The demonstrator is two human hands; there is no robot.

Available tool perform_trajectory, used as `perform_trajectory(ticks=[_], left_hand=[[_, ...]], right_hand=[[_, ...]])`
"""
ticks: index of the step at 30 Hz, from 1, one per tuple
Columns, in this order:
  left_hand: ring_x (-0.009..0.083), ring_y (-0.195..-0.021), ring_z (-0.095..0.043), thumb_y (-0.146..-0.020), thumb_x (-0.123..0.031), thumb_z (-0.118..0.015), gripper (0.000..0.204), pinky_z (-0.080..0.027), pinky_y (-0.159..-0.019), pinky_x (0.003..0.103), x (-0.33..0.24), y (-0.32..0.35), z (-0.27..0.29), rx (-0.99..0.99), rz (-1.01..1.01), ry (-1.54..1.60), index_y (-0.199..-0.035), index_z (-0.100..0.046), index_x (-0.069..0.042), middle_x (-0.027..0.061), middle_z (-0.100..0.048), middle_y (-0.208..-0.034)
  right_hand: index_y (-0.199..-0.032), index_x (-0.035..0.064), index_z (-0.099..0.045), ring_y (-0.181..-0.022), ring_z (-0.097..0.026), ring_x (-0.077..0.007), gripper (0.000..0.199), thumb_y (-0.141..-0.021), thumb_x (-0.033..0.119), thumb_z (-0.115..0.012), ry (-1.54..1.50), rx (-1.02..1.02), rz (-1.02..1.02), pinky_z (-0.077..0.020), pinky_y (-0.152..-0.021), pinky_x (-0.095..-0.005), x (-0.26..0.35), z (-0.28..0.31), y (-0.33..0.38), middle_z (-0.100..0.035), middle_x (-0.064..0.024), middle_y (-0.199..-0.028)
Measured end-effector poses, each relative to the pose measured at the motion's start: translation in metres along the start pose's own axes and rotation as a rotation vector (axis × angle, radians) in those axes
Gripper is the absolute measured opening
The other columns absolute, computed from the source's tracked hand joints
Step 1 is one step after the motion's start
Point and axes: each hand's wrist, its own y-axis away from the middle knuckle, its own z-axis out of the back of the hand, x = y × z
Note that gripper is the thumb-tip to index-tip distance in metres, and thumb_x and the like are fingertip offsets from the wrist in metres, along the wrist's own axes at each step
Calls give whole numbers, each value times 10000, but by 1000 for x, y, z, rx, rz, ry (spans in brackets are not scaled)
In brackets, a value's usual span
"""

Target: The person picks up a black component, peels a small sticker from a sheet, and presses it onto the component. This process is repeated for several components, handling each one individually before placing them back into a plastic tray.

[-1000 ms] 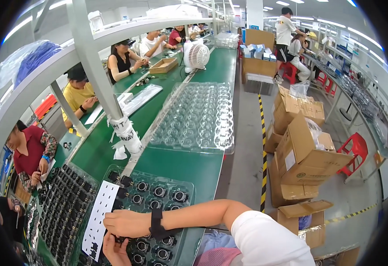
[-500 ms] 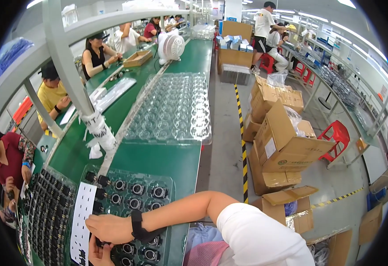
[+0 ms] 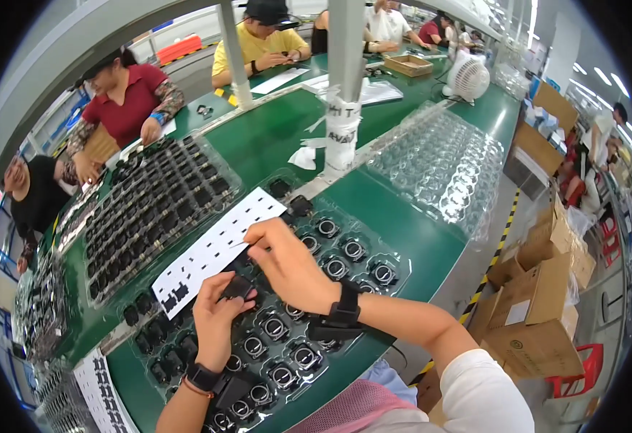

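My left hand (image 3: pixel 213 317) pinches a small black square part (image 3: pixel 238 287) above a clear plastic tray (image 3: pixel 391 244). Its thumb and fingers close on the part's edges. To the right of it, my right hand (image 3: pixel 294 270) has thumb and forefinger pressed together over a white sheet (image 3: pixel 204 268) dotted with small black pieces. Something thin may be at those fingertips, too small to make out. Black parts with round silver-ringed faces (image 3: pixel 354 250) fill the tray under my hands. The sheet lies across the tray's far side. Black bands circle both wrists.
A grey post (image 3: pixel 345 58) wrapped in white rises beyond the sheet. Another filled tray (image 3: pixel 160 209) lies left; clear moulded trays (image 3: pixel 438 162) lie right, near a white fan (image 3: pixel 469 78). Co-workers sit across the green bench (image 3: pixel 272 148). Cardboard boxes (image 3: pixel 539 310) stand on the floor right.
The view has swung left, bringing the left tray and co-workers further in. My hands have drawn apart; the right has lifted to the sheet, and the black part in my left hand now shows.
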Motion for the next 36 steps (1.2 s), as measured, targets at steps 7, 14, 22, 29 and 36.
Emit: perform_trajectory(ticks=[7, 14, 22, 29, 36], left_hand=[[211, -736, -647, -841, 34, -515, 234, -517, -624, 255, -2, 11, 14, -96, 23, -37, -1075, -525, 27, 111, -603, -953], [197, -743, -632, -807, 64, -495, 272, -504, -642, 259, -1, 15, -4, -119, -9, 8, -1069, -525, -4, 75, -594, -916], [195, -717, -637, -797, 84, -511, 244, -496, -611, 242, 1, 11, 1, -134, -36, 8, -1031, -517, 16, 108, -616, -947], [182, -750, -617, -801, 77, -483, 260, -499, -647, 262, 4, 10, 4, -124, -48, 15, -1042, -508, -16, 64, -586, -947], [263, -1069, -564, -862, 33, -458, 377, -464, -928, 360, 0, 8, 4, 25, -62, 135, -1238, -437, 40, 151, -530, -1202]], right_hand=[[-1071, 13, -496, -819, -537, -137, 169, -902, 2, -482, -127, -64, 8, -453, -752, -265, 6, -11, -4, -494, -75, -952], [-1056, 32, -548, -786, -548, -144, 176, -883, 10, -519, -137, -112, 67, -457, -723, -260, 10, 1, 1, -527, -63, -912], [-1038, 45, -556, -723, -556, -121, 216, -828, 19, -599, -269, -79, -75, -459, -664, -253, 5, -3, 0, -556, -42, -836], [-937, 34, -584, -728, -570, -126, 98, -844, 48, -611, -168, -46, 20, -459, -670, -257, 4, -4, 0, -567, -45, -842], [-921, 13, -610, -732, -585, -113, 111, -815, 31, -640, -40, 18, -34, -473, -667, -242, 7, -5, -1, -596, -53, -848]])
